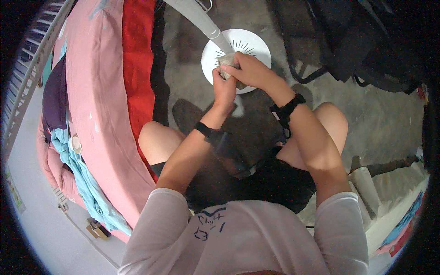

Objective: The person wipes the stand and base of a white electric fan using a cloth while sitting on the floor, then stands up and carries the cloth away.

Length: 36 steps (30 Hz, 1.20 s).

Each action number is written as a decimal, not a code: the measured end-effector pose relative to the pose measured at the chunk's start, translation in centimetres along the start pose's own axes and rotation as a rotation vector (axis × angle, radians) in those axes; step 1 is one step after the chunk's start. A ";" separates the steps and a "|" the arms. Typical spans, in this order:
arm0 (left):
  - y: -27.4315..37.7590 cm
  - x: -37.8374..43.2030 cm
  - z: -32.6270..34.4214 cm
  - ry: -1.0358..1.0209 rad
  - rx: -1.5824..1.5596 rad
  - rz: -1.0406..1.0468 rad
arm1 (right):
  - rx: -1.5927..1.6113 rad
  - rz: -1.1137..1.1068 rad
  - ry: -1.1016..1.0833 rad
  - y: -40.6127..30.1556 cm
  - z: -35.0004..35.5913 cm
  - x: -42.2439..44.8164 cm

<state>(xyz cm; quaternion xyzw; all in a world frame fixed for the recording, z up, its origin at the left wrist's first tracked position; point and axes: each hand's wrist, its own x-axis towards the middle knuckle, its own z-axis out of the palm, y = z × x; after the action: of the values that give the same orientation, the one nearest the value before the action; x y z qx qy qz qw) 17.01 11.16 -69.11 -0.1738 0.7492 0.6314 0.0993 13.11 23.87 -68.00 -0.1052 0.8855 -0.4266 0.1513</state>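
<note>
In front of me stands a white round base [213,51] with dark radial slots, probably that of a pedestal fan. A white pole [206,25] rises from it towards the top of the view. My left hand [225,87] and my right hand [252,70] meet over the base, near the foot of the pole. Both are closed on a crumpled, pale grey-beige cloth [225,63]. The fingers hide part of it, and I cannot tell whether it touches the pole.
A bed with a pink sheet [103,86] and a red cloth [137,62] runs along the left, with light-blue fabric [89,192] on it. Black bags [371,48] stand at upper right. A pale covered item [395,185] sits at lower right on the concrete floor [374,127].
</note>
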 end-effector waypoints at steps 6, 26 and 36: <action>-0.3 1.4 -1.1 -0.134 -0.032 0.040 | 0.459 0.140 0.154 0.9 1.8 0.2; 12.4 7.3 0.2 0.060 -0.059 0.739 | 0.301 0.385 0.316 18.2 0.2 7.9; 11.7 6.4 0.7 0.057 -0.256 0.718 | 0.135 0.304 0.091 17.4 1.4 13.9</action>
<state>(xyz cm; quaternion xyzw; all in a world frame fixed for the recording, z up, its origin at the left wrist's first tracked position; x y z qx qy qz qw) 6.51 12.66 -60.94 0.0714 0.6797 0.7095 -0.1716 -0.38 29.18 -85.03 0.0597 0.8664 -0.4617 0.1807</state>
